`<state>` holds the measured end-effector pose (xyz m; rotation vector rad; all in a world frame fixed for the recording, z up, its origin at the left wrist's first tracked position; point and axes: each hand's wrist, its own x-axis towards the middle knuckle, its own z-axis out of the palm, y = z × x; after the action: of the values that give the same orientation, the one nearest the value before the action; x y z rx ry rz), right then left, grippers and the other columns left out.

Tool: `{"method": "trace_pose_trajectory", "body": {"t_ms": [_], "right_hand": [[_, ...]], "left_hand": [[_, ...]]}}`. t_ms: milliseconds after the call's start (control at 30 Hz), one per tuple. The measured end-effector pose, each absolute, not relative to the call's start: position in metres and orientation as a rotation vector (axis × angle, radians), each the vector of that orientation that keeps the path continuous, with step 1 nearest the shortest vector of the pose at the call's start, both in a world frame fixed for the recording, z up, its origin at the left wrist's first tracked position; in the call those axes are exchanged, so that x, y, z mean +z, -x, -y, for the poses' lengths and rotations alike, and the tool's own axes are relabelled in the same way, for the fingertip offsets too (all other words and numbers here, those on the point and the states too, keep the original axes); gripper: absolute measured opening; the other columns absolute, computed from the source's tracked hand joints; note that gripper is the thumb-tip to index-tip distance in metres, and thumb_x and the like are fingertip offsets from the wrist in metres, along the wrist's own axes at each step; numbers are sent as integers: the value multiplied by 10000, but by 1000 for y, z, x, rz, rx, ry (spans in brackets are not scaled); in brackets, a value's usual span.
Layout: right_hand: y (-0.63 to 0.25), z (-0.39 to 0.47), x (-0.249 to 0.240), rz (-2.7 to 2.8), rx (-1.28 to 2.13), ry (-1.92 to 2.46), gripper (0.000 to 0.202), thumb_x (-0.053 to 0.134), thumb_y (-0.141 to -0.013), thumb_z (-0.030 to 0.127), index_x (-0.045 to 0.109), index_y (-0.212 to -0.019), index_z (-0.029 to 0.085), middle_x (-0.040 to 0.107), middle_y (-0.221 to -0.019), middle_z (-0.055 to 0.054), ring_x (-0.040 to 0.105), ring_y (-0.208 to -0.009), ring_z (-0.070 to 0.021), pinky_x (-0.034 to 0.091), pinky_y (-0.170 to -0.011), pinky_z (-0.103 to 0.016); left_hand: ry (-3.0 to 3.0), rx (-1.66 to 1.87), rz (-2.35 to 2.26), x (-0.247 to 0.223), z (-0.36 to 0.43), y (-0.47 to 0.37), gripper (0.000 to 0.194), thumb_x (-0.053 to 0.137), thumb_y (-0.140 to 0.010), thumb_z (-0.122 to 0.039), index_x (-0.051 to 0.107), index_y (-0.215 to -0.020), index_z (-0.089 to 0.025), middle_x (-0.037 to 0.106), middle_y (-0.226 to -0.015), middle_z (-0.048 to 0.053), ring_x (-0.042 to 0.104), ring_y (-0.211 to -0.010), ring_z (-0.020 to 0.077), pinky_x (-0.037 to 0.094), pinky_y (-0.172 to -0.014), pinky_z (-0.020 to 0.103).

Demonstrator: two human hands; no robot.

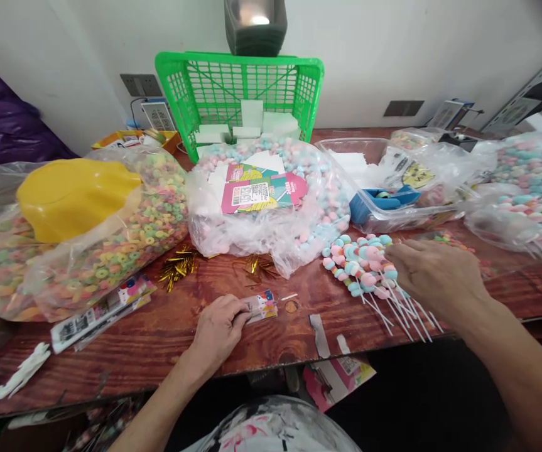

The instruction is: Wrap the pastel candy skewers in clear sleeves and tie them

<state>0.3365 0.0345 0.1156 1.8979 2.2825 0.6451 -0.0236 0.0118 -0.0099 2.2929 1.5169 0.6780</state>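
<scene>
We see our left hand (218, 329) pinching one small packet (262, 307) | right hand (433, 273) loosely on one heap of candy skewers (365, 267) | two gold twist-tie piles (179, 267)

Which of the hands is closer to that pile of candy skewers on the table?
Right. The right hand rests on the candy skewers, touching them. The left hand is apart to their left, holding a small printed packet.

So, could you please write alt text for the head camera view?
The person's right hand rests on a pile of candy skewers on a wooden table, while the left hand pinches a small printed packet. Behind lie a bag of cereal rings, a bag of pastel candies and a green basket.
</scene>
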Motion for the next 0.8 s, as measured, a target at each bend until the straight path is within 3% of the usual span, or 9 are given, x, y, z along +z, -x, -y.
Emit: {"method": "trace_pose_trajectory", "body": {"t_ms": [167, 400, 600, 800], "right_hand": [[-323, -60, 101, -2286, 611, -1772, 203, 446, -832, 141, 643, -783, 160, 680, -774, -91, 607, -681, -210, 178, -528, -281], [-320, -57, 85, -2405, 766, -1653, 181, 461, -794, 85, 612, -719, 151, 655, -726, -97, 593, -694, -230, 244, -577, -299], [-311, -65, 89, -2352, 496, -1593, 183, 465, -807, 87, 645, -830, 117, 680, -842, -138, 622, -804, -256, 328, -642, -314], [-307, -102, 116, -2290, 286, -1437, 229, 472, -760, 10, 657, -858, 101, 696, -851, -124, 652, -808, -211, 350, -647, -273]], "left_hand": [[-2294, 720, -1539, -12, -10, 22, 168, 549, -866, -204, 685, -769, -184, 636, -754, 44, 596, -728, 160, 469, -689, 266], [-2283, 734, -1539, -13, -11, 24, 172, 544, -868, -207, 680, -766, -178, 634, -747, 45, 598, -722, 161, 474, -684, 268], [-2303, 698, -1526, -15, -11, 24, 178, 542, -880, -208, 703, -813, -177, 636, -766, 56, 602, -738, 167, 480, -696, 275], [-2329, 702, -1466, -16, -13, 27, 192, 538, -890, -218, 727, -868, -195, 653, -808, 48, 595, -739, 153, 472, -689, 261]]}}
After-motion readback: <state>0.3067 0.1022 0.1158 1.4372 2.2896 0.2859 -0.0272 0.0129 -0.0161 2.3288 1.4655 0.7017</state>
